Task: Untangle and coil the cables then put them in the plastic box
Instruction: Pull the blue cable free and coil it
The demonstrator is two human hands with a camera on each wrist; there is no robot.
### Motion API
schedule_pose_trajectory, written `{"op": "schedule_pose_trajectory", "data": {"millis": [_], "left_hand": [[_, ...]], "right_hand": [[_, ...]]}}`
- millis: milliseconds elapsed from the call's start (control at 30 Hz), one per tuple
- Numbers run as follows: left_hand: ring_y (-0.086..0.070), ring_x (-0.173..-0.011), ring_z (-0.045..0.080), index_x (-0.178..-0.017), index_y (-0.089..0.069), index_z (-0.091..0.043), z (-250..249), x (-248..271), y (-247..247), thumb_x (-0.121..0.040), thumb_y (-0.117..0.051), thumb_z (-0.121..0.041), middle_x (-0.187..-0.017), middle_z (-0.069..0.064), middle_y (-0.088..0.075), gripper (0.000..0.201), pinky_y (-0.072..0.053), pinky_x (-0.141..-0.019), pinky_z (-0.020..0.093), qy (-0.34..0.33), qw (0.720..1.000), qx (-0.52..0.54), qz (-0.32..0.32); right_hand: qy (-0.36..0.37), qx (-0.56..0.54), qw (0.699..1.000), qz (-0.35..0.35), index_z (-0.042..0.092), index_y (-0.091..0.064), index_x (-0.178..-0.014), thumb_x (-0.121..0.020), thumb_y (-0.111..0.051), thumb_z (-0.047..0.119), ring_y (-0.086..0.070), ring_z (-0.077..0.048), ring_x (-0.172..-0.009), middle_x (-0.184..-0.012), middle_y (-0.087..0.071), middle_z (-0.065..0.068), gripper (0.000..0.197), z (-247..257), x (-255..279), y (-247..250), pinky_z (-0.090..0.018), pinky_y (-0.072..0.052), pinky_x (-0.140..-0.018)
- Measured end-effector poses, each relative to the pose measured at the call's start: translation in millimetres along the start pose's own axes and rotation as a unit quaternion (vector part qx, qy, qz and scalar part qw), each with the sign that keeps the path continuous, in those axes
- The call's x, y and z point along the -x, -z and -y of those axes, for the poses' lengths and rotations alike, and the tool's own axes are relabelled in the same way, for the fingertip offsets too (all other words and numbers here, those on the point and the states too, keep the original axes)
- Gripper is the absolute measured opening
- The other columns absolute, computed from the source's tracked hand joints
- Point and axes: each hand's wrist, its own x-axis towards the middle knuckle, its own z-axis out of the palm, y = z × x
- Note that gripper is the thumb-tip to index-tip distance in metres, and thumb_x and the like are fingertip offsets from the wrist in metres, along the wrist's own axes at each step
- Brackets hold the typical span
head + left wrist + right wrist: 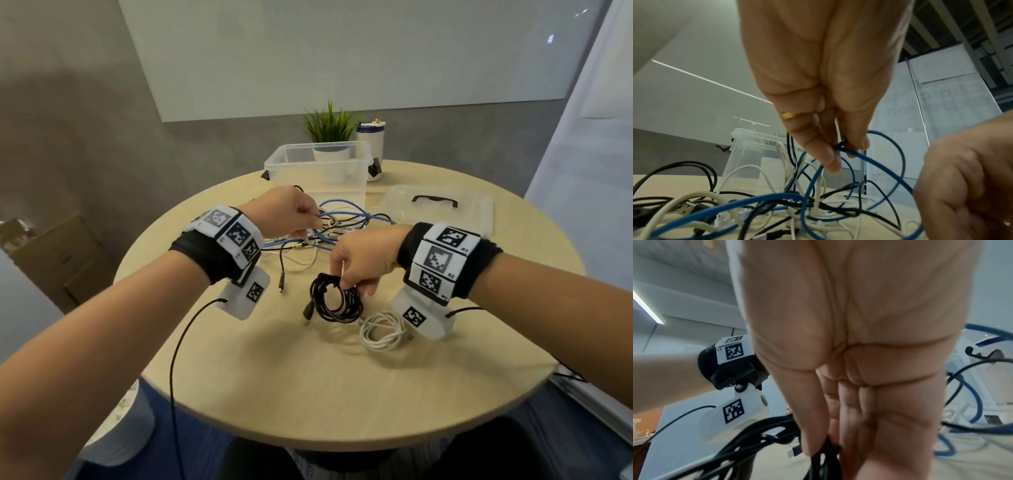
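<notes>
1. cables (342, 226) lie tangled mid-surface, at 12 o'clock from both hands.
2. left hand (291, 212) pinches a blue cable (875, 162); right hand (363, 260) grips a coiled black cable (334, 301).
3. plastic box (318, 164) stands open at 12 o'clock beyond the tangle, nearer the left hand.
4. white coil (383, 330) rests at 6 o'clock from the right hand.

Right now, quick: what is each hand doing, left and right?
Left hand: fingers pinch the blue cable, lifted from the tangle.
Right hand: fingers hold the coiled black cable above the table.
</notes>
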Motion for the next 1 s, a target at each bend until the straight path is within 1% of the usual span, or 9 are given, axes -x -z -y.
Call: {"op": "schedule_pose_trajectory", "data": {"millis": [167,267,367,500,600,733,833,900,1000], "left_hand": [[-0.067,-0.073,0.019,-0.087,-0.070,-0.021,5,1,4,-0.091,-0.064,-0.030,-0.077,0.002,-0.072,0.012,-0.057,-0.074,0.035,0.005,0.999,0.028,-0.037],[-0.066,-0.067,0.014,-0.083,-0.064,-0.017,3,1,5,-0.094,-0.058,-0.025,-0.074,0.001,-0.069,0.015,-0.056,-0.070,0.026,-0.002,0.998,0.046,-0.044],[-0.062,-0.065,0.008,-0.083,-0.058,-0.016,-1,2,4,-0.099,-0.049,-0.022,-0.079,0.002,-0.067,0.019,-0.051,-0.057,0.012,-0.012,0.996,0.083,-0.034],[-0.066,-0.073,0.019,-0.083,-0.051,-0.016,0,0,1,-0.102,-0.041,-0.021,-0.096,0.013,-0.070,0.022,-0.054,-0.067,0.025,-0.008,0.982,0.186,-0.036],[-0.068,-0.075,0.021,-0.083,-0.047,-0.015,0,-1,2,-0.103,-0.038,-0.022,-0.097,0.016,-0.069,0.024,-0.055,-0.064,0.023,0.003,0.967,0.245,-0.064],[-0.068,-0.075,0.022,-0.084,-0.042,-0.014,0,-4,2,-0.105,-0.028,-0.023,-0.091,0.012,-0.069,0.026,-0.054,-0.069,0.030,0.016,0.931,0.356,-0.074],[-0.066,-0.079,0.023,-0.086,-0.040,-0.016,-1,-8,2,-0.105,-0.027,-0.022,-0.097,0.012,-0.065,0.024,-0.052,-0.075,0.032,0.012,0.915,0.394,-0.092],[-0.065,-0.085,0.024,-0.085,-0.041,-0.017,-1,-10,3,-0.105,-0.028,-0.021,-0.101,0.011,-0.061,0.024,-0.051,-0.077,0.032,0.019,0.913,0.391,-0.114],[-0.066,-0.084,0.021,-0.086,-0.043,-0.019,5,-12,6,-0.104,-0.030,-0.022,-0.103,0.008,-0.060,0.023,-0.051,-0.076,0.031,0.046,0.915,0.373,-0.148]], "right_hand": [[-0.006,0.004,0.990,-0.142,0.006,-0.065,-0.093,-0.090,-0.062,0.014,-0.066,-0.016,-0.067,-0.077,-0.069,-0.007,0.008,4,6,19,-0.029,-0.059,-0.059],[-0.018,0.003,0.973,-0.229,0.014,-0.053,-0.098,-0.087,-0.069,0.026,-0.067,-0.019,-0.067,-0.082,-0.066,-0.005,0.023,4,8,27,-0.026,-0.055,-0.050],[-0.028,0.027,0.975,-0.218,0.019,-0.052,-0.104,-0.088,-0.067,0.032,-0.063,-0.012,-0.061,-0.080,-0.061,0.000,0.026,0,8,27,-0.021,-0.047,-0.044],[-0.002,0.058,0.978,-0.199,0.020,-0.067,-0.093,-0.091,-0.064,0.030,-0.059,-0.011,-0.071,-0.082,-0.064,0.003,0.011,-2,11,27,-0.019,-0.045,-0.053],[0.006,0.089,0.979,-0.185,0.023,-0.067,-0.085,-0.090,-0.064,0.029,-0.057,-0.012,-0.079,-0.083,-0.064,0.007,0.009,-3,12,27,-0.021,-0.043,-0.062],[0.030,0.053,0.973,-0.222,0.018,-0.062,-0.114,-0.095,-0.055,0.032,-0.059,-0.017,-0.097,-0.103,-0.062,0.003,0.025,-4,11,29,-0.030,-0.050,-0.082],[0.059,-0.042,0.983,-0.170,0.013,-0.060,-0.117,-0.102,-0.037,0.024,-0.059,-0.017,-0.102,-0.101,-0.069,-0.001,0.030,-1,9,25,-0.031,-0.045,-0.092],[0.075,-0.157,0.974,-0.147,0.009,-0.059,-0.114,-0.104,-0.030,0.022,-0.064,-0.017,-0.089,-0.083,-0.071,-0.007,0.033,-2,9,22,-0.030,-0.045,-0.091],[0.090,-0.165,0.965,-0.181,0.011,-0.060,-0.096,-0.105,-0.030,0.031,-0.056,-0.016,-0.063,-0.062,-0.056,-0.004,0.037,-7,10,26,-0.031,-0.047,-0.075]]}}
